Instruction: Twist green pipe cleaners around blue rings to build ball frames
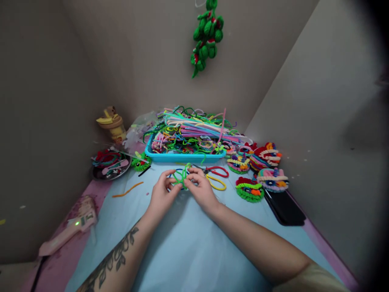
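Observation:
Between my two hands, over the light blue table cover point(194, 251), is a bent green pipe cleaner shape point(181, 176) with loops and crossing strands. Blue strands show around its edge. My left hand point(165, 189) pinches its left side with thumb and fingers. On the other side, my right hand point(201, 187) grips it between thumb and forefinger, close to a loose green end that sticks up. Just beyond my right hand lie scissors point(217, 172) with one red and one yellow handle loop, their blades partly hidden.
A blue tray point(187, 157) heaped with pipe cleaners stands at the back. Several colourful bird-like pieces point(249, 190) and a black phone point(285, 207) lie right. Left are a metal bowl point(100, 174), an orange pipe cleaner point(127, 189) and a pink glue gun point(68, 231), its light lit green.

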`<state>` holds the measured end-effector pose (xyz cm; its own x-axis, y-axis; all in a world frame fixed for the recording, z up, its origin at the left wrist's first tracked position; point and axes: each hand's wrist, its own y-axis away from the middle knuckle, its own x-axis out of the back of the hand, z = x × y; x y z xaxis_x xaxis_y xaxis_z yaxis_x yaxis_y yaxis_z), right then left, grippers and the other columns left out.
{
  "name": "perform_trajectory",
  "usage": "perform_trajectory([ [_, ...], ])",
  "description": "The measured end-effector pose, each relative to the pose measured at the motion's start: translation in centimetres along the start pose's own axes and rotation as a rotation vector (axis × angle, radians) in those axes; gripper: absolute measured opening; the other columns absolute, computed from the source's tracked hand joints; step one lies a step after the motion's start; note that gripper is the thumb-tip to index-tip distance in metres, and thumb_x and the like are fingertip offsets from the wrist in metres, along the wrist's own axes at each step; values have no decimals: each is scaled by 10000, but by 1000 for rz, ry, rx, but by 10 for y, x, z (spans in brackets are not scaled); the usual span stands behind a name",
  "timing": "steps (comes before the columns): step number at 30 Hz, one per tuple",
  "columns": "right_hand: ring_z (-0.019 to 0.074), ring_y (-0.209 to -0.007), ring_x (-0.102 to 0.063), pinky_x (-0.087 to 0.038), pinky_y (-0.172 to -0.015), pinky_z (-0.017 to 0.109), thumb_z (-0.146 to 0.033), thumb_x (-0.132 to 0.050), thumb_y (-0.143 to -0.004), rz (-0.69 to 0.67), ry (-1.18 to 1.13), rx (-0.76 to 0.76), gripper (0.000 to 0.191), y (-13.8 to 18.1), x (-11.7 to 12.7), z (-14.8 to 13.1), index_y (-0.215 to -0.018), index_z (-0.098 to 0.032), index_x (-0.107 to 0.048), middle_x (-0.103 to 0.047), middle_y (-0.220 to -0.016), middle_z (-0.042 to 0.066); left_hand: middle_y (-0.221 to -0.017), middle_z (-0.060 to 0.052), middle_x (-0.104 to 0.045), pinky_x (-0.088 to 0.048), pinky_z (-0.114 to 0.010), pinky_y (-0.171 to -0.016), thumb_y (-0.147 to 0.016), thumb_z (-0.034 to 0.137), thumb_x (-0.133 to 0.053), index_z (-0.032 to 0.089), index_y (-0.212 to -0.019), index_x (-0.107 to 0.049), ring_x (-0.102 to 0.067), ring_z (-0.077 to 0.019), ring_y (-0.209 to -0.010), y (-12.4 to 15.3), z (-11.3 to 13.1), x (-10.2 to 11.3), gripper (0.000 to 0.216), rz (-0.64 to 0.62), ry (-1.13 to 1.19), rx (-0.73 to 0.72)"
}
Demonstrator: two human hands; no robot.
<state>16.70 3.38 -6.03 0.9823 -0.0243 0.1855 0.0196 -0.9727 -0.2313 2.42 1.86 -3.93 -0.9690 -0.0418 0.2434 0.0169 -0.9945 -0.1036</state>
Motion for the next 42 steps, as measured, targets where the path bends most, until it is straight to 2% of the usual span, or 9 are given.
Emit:
perform_trajectory([
  [4,210,-1035,-507,-429,-773,297,-323,-577,-764,50,-2,15,144,-7,5,0,-744,-191,-633,-515,-1050,74,-679,47,-560,-335,-185,-479,-676,289,-673,185,-1092,-443,-440,-61,-485,-2,1,3,487,-7,131,94],
  [7,165,-801,-541,-426,-663,269,-334,-562,-768,138,-78,-19,180,-18,15,2,-886,-201,-590,-543,-840,27,-673,59,-550,-327,-180,-481,-647,301,-701,193,-1084,-425,-464,-61,-497,-5,4,8,529,-29,230,166],
  [11,115,-549,-444,-372,-547,240,-327,-600,-719,76,-160,-99,334,-29,24,8,-1015,-201,-508,-457,-621,-59,-663,62,-553,-338,-186,-515,-622,299,-726,198,-1087,-421,-502,-74,-539,-6,9,13,565,-56,331,198],
  [16,112,-527,-416,-351,-526,240,-332,-583,-718,63,-80,-66,267,-32,26,9,-942,-190,-556,-435,-592,-58,-646,55,-555,-330,-188,-518,-618,274,-734,189,-1099,-414,-502,-79,-548,-4,15,15,583,-142,397,229],
  [20,127,-560,-444,-361,-534,248,-334,-572,-718,48,2,-18,195,-32,26,6,-844,-186,-592,-479,-613,-31,-627,58,-544,-282,-181,-476,-632,263,-726,179,-1108,-423,-435,-54,-482,-4,17,17,571,-227,403,256],
  [24,131,-551,-450,-369,-524,249,-335,-575,-717,42,11,-3,203,-31,26,6,-856,-188,-586,-491,-610,-28,-577,81,-500,-236,-176,-464,-665,234,-705,182,-1116,-431,-350,-30,-442,-4,17,20,530,-326,428,257],
  [28,139,-609,-489,-390,-560,251,-303,-577,-719,1,52,31,113,-31,27,6,-745,-192,-580,-543,-663,-7,-564,81,-488,-231,-183,-474,-680,230,-691,179,-1132,-432,-350,-36,-454,-3,17,22,523,-414,437,253],
  [35,94,-495,-487,-344,-455,196,-226,-514,-716,69,-305,-57,49,-34,36,-9,-739,-205,-475,-581,-588,-43,-609,57,-533,-279,-200,-519,-655,267,-699,175,-1081,-436,-430,-70,-521,-6,13,21,510,-333,334,275],
  [42,83,-445,-508,-330,-399,180,-267,-565,-663,-97,-475,-218,140,-24,33,-36,-678,-206,-440,-637,-589,-25,-587,69,-517,-271,-208,-515,-634,304,-706,188,-1068,-448,-438,-80,-502,-5,16,19,518,-323,318,282],
])
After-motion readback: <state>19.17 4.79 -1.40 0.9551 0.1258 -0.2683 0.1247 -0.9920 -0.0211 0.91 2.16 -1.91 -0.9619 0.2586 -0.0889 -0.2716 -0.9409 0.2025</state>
